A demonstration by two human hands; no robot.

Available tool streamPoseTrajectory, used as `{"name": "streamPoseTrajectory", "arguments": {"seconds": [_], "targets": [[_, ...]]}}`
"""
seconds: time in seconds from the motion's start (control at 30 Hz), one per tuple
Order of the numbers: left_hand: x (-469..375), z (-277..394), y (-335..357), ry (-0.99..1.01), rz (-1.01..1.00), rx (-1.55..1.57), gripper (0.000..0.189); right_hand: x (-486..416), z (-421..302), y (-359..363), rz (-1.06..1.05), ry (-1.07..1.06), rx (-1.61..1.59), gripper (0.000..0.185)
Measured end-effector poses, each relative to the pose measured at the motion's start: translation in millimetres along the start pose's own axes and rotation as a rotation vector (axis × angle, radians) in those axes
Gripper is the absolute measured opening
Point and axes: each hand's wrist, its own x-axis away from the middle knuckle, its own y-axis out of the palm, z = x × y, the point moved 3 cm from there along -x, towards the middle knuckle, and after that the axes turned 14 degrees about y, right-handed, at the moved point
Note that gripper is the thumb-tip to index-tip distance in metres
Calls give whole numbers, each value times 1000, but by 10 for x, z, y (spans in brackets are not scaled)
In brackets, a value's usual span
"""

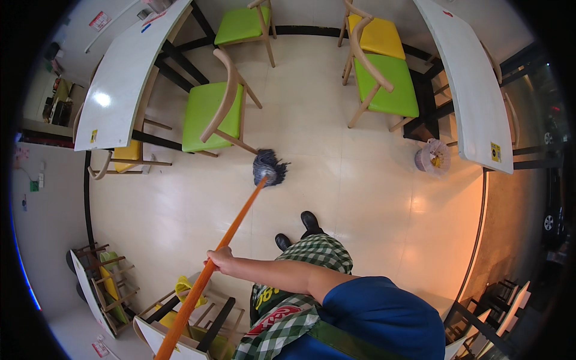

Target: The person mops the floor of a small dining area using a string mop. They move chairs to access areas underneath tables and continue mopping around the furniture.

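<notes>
One hand, which appears to be my right hand (219, 259), is closed around the orange handle of a mop (238, 219). The handle slants from the bottom of the view up to a dark grey string mop head (269, 169), which lies on the pale tiled floor. The mop head is beside the leg of a wooden chair with a green seat (212, 116). My left hand is not in view. I wear a green checked apron (310, 252) and black shoes (309, 220), and stand just below the mop head.
White tables (121, 85) stand at the left and right (477, 90). Wooden chairs with green (386, 85) and yellow seats (376, 38) flank them. A lined waste bin (433, 158) stands by the right table. More tables and chairs are at lower left; glass runs along the right.
</notes>
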Motion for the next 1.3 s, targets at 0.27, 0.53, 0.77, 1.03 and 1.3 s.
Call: {"name": "streamPoseTrajectory", "arguments": {"seconds": [0.27,0.53,0.77,1.03,1.3], "targets": [[736,-857,1221,-378,-649,79,18,-203,-1325,-1697,438,-263,-6,27],[1828,-634,2081,-1090,-420,389,16,42,-2375,-3017,624,-143,-60,22],[1595,-384,1966,-1171,-301,253,22,175,-1941,-2862,584,-34,-21,24],[2035,-454,2115,-1271,-380,120,18,295,-2649,-3310,686,-100,145,12],[1795,-435,2335,-1139,-293,290,18,160,-2628,-3166,608,-218,197,29]]}}
